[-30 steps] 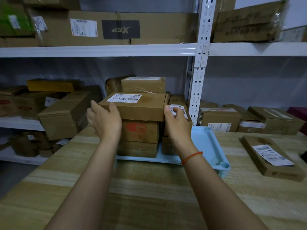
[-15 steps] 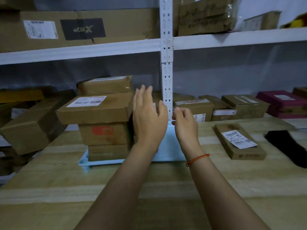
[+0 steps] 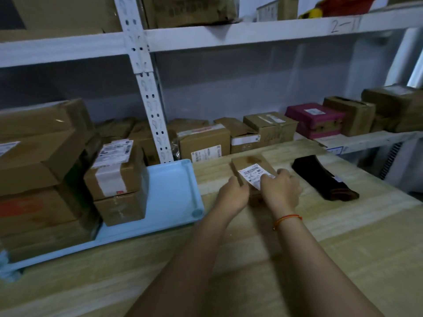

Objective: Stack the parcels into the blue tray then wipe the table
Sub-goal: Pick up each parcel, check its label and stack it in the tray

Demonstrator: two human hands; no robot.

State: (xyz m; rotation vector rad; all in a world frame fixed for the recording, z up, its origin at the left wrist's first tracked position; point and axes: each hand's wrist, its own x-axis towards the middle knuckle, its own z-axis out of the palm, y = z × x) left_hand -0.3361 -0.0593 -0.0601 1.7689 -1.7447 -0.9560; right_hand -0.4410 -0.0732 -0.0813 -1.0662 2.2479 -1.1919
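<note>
The blue tray (image 3: pixel 174 193), left, is largely occupied by stacked parcels (image 3: pixel 114 179). The flat parcel (image 3: pixel 251 172), right on the table (image 3: pixel 229 271), is grasped by left hand (image 3: pixel 233 195) and right hand (image 3: pixel 280 191). Toppling may result from careless placement.

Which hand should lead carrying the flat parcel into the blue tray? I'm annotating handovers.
Left, probably. Both hands grip the flat parcel, but the left hand holds the edge facing the blue tray, whose bare end is nearest; the right hand is on the far side.
</note>
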